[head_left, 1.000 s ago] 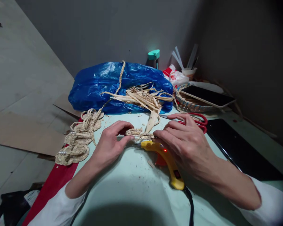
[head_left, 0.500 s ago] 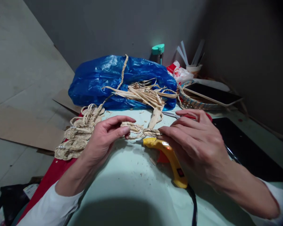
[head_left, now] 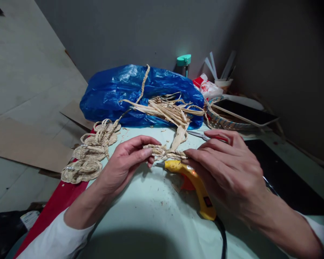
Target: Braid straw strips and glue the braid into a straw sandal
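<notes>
Between my hands, above the pale green tabletop, is a small looped piece of braided straw cord. My left hand pinches its left end between thumb and fingers. The fingertips of my right hand close on the braid's right end. Just below the braid lies a yellow hot glue gun, its nozzle toward the left and a small orange light lit. Behind the braid, dry straw strips spill from a blue plastic bag. Scissors lie partly hidden behind my right hand.
Coiled braided loops are stacked at the table's left edge, over a red strip. A woven basket with a tablet on it stands back right. A black flat panel lies at the right, a wall behind.
The looped braid has turned slightly and its two parts sit closer together. Both hands keep hold of it. The whole view has shifted a little.
</notes>
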The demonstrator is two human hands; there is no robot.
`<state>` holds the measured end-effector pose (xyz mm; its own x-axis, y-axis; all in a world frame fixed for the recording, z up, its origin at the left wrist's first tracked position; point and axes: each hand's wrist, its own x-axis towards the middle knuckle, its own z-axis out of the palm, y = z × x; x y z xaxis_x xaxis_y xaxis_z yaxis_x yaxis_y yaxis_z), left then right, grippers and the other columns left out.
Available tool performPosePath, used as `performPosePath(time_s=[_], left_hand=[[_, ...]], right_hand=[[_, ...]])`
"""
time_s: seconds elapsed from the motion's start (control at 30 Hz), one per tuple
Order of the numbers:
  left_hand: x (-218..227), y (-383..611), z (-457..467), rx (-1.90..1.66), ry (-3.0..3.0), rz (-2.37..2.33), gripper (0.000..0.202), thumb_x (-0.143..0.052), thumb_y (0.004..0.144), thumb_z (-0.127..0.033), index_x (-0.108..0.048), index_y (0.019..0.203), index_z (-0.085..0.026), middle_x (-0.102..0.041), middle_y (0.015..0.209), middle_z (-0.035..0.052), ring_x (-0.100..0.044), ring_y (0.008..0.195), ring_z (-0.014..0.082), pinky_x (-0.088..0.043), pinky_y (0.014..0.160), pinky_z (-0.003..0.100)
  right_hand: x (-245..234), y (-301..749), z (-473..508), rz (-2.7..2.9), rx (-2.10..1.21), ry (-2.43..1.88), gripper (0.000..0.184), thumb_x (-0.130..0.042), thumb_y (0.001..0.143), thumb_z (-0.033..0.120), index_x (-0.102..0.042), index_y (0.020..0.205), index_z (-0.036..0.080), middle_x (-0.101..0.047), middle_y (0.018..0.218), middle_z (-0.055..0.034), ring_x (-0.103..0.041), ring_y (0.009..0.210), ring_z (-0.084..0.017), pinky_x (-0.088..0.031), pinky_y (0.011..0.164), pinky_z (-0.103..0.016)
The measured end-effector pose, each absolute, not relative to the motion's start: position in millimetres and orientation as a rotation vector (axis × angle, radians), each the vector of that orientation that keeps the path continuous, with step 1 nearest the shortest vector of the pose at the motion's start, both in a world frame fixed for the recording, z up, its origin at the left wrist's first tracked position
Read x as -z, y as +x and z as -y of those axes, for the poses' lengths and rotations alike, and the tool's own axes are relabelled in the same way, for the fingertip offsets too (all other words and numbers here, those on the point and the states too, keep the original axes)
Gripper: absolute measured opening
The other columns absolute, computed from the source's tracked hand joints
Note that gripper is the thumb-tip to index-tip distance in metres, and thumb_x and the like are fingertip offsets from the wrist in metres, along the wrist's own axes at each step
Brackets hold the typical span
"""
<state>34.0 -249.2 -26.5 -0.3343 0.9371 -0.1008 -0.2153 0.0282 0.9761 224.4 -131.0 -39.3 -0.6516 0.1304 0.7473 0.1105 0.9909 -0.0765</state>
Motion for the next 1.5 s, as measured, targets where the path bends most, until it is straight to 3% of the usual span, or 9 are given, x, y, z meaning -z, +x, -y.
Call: performPosePath(time_s=[0.13, 0.3, 0.53, 1.0, 1.2, 1.37, 1.5], left_hand=[[27, 40, 251, -1.376, 0.988, -1.497, 0.015, -0.068, 0.083, -0.029, -0.071, 0.096, -0.023, -0.064, 0.081, 0.0000, -0.053, 0.065, 0.0109, -0.044, 0.062, 0.022], [25, 42, 253, -1.262, 1.374, -1.762, 0.011, -0.065, 0.084, -0.027, -0.070, 0.093, -0.022, -0.069, 0.094, 0.0010, -0.061, 0.087, 0.0180, -0.046, 0.078, 0.027], [20, 44, 257, -1.077, 1.638, -1.934, 0.012, -0.060, 0.085, -0.023, -0.065, 0.096, -0.021, -0.070, 0.091, -0.0002, -0.061, 0.075, 0.0148, -0.043, 0.056, 0.023], [24, 37, 255, -1.144, 1.529, -1.824, 0.010, -0.062, 0.087, -0.030, -0.066, 0.085, -0.021, -0.064, 0.079, -0.0015, -0.055, 0.070, 0.0143, -0.042, 0.063, 0.025], [32, 33, 252, -1.250, 1.273, -1.650, 0.020, -0.059, 0.088, -0.037, -0.068, 0.082, -0.020, -0.055, 0.069, -0.0019, -0.048, 0.064, 0.0122, -0.040, 0.061, 0.024], [40, 26, 249, -1.298, 1.058, -1.599, 0.023, -0.057, 0.089, -0.038, -0.069, 0.097, -0.020, -0.065, 0.087, 0.0032, -0.053, 0.064, 0.0127, -0.044, 0.061, 0.025], [44, 18, 244, -1.154, 1.343, -1.802, 0.023, -0.056, 0.089, -0.036, -0.071, 0.095, -0.021, -0.070, 0.095, 0.0074, -0.063, 0.085, 0.0225, -0.051, 0.076, 0.035]], right_hand=[[40, 224, 134, 2.316, -0.068, -0.138, 0.005, -0.059, 0.089, 0.012, -0.062, 0.090, 0.016, -0.066, 0.065, -0.0008, -0.057, 0.061, -0.015, -0.045, 0.089, -0.045], [42, 223, 136, 2.318, -0.084, -0.117, 0.007, -0.060, 0.088, 0.010, -0.061, 0.092, 0.016, -0.066, 0.066, -0.0005, -0.055, 0.060, -0.014, -0.045, 0.089, -0.045], [42, 221, 134, 2.314, -0.044, -0.060, 0.006, -0.061, 0.086, 0.008, -0.063, 0.091, 0.012, -0.066, 0.064, -0.0030, -0.057, 0.062, -0.015, -0.045, 0.091, -0.046], [45, 222, 133, 2.333, -0.062, -0.073, 0.007, -0.058, 0.090, 0.011, -0.064, 0.091, 0.015, -0.065, 0.064, -0.0011, -0.056, 0.061, -0.014, -0.044, 0.092, -0.044], [49, 221, 130, 2.381, -0.203, -0.096, 0.015, -0.054, 0.092, 0.013, -0.062, 0.080, 0.018, -0.061, 0.062, 0.0020, -0.054, 0.062, -0.013, -0.040, 0.096, -0.041], [50, 220, 126, 2.391, -0.234, -0.111, 0.016, -0.055, 0.089, 0.011, -0.061, 0.075, 0.017, -0.063, 0.068, -0.0002, -0.054, 0.064, -0.013, -0.038, 0.097, -0.042], [47, 220, 124, 2.393, -0.208, -0.116, 0.020, -0.052, 0.090, 0.011, -0.063, 0.075, 0.016, -0.059, 0.064, 0.0002, -0.051, 0.061, -0.013, -0.039, 0.095, -0.040]])
